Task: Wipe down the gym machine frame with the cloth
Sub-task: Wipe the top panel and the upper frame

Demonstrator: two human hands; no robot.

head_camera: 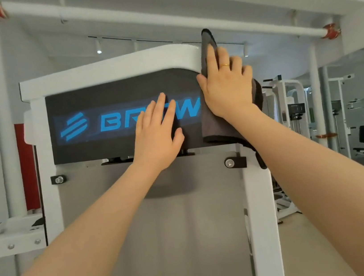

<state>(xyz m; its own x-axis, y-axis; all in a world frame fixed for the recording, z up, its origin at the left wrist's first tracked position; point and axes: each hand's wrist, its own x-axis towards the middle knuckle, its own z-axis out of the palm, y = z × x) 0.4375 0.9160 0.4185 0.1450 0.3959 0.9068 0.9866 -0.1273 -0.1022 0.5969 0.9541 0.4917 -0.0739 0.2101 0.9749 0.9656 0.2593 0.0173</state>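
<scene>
The gym machine frame (107, 66) fills the centre of the picture: white painted steel, a flat top beam running from upper left to a rounded corner at upper right, then a post (262, 220) dropping to the bottom edge. It looks rigid and heavy and should take firm pressure without giving; its paint looks smooth, so a cloth ought to slide easily along it.

Under the beam sits a dark branded panel (110, 101) with blue lettering, and below that a grey shroud (166, 233).

The cloth (212, 124) is dark brown-grey, soft and limp. It drapes over the rounded corner at upper right of centre, its top edge standing above the beam and its lower folds hanging down past the panel's bottom edge. Being floppy, it will bunch and slip unless pinned by a broad palm; pressing through its middle looks the best hold.

The right hand (227, 84) does that now, fingers straight and spread, flat on the cloth against the corner, a ring on one finger.

The left hand (156, 132) lies released and flat on the panel at centre, fingers straight, holding nothing, apparently bracing.
</scene>
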